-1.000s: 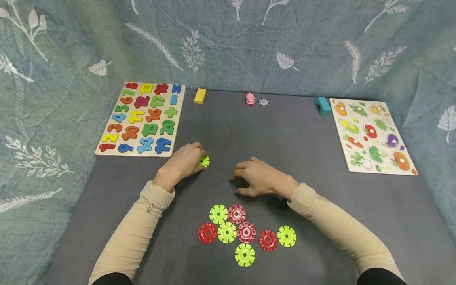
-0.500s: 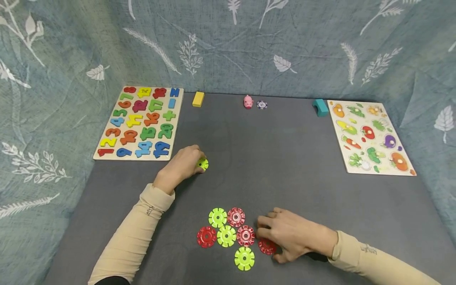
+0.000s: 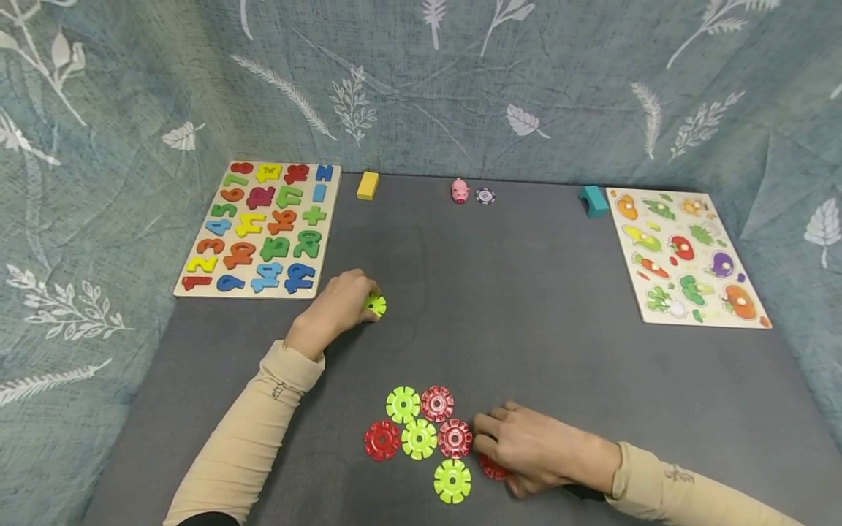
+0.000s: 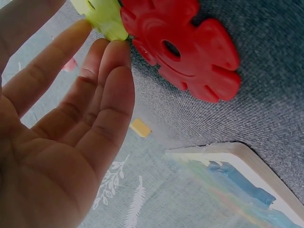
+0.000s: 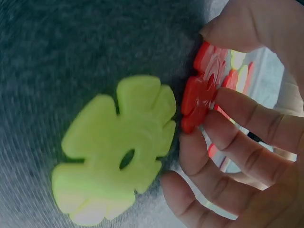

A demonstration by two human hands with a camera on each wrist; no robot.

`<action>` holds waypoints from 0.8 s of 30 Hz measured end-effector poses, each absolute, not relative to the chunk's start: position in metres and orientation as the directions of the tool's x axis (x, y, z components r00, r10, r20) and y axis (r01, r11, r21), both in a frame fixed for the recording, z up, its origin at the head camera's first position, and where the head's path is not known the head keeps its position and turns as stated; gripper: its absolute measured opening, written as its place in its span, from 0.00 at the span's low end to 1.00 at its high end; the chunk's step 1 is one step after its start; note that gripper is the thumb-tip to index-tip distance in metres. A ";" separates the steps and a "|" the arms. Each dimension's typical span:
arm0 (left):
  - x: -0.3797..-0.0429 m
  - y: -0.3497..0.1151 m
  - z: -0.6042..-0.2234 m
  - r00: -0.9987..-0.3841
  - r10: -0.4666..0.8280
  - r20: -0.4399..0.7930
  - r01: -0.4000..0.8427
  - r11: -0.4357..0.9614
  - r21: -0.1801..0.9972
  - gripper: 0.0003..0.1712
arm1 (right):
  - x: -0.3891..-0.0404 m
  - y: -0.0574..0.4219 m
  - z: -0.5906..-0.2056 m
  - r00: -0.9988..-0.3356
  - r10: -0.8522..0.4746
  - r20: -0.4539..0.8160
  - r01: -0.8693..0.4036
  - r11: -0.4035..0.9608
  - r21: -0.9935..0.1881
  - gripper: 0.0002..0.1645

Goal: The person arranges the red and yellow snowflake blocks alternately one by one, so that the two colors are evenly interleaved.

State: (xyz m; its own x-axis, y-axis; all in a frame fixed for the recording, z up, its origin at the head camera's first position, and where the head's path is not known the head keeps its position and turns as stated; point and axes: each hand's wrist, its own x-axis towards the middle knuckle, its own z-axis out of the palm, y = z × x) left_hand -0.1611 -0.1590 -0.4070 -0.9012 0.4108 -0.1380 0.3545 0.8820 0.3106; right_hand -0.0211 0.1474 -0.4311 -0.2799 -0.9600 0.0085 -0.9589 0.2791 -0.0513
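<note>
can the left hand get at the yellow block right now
Probably yes: nothing visible stands between the left hand and the yellow block, and the number puzzle lies to one side. But that hand holds a green slotted disc, which it would likely release first.

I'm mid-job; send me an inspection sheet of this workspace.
Surface: flat dark grey tabletop.
Job's things: red slotted plastic discs and yellow-green slotted plastic discs, lying grouped.
Clutter: pale wooden number board, pale wooden vegetable board, yellow rectangular block, teal arched block, pink pig figure, white-and-dark round chip.
Hands: left hand holds a yellow-green disc; right hand pinches a red disc.
Cables: nothing seen.
Surroundings: blue-green leaf-print fabric drape.
</note>
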 end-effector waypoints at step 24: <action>-0.157 -0.157 -0.407 -0.911 0.382 -0.153 0.318 0.890 0.327 0.20 | -0.135 0.108 -0.423 -0.531 -0.847 0.011 -0.814 0.506 -0.284 0.25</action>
